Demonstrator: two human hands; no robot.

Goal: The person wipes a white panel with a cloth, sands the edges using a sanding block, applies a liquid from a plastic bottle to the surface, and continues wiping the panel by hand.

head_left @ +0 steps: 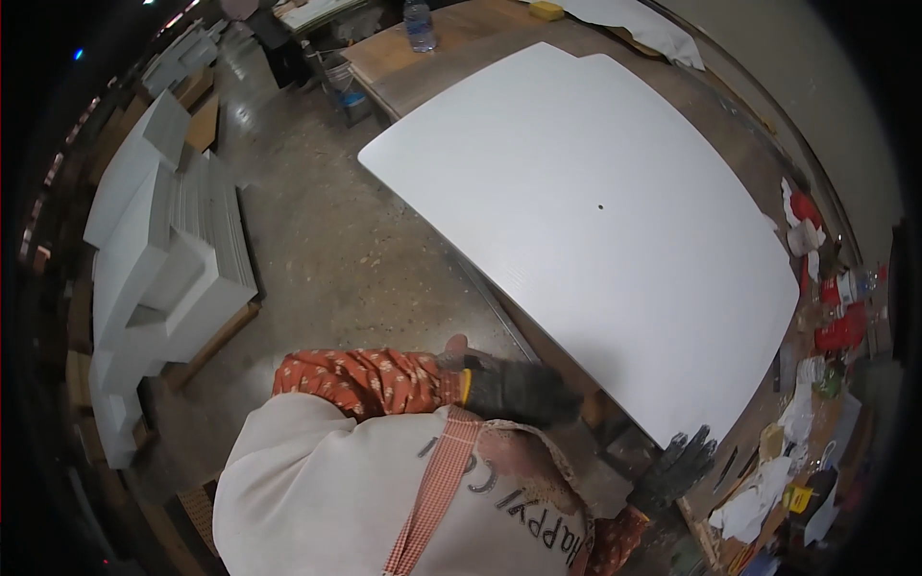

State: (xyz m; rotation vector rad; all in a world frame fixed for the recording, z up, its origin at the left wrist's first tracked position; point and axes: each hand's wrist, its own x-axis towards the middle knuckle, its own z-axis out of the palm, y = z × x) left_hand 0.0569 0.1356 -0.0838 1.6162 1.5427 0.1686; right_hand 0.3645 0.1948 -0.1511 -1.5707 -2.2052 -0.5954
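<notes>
A large white panel [576, 211] with rounded corners and a small dark hole lies flat on the wooden workbench [471, 24]. My right hand [672, 470], in a dark work glove, has its fingers spread at the panel's near corner. Close to my body, beside the bench's near edge, my left hand [523, 392] wears a dark glove with a yellow cuff. Its fingers are dark and blurred, and I cannot make out whether they hold anything. Orange patterned sleeves [351, 379] cover my forearms.
Stacked white panels [144, 259] stand on the floor at left. A water bottle [419, 27] and a yellow block [546, 11] are at the bench's far side. Crumpled white paper [754, 504] and red-labelled bottles [840, 326] clutter its right side. A person [274, 43] stands far off.
</notes>
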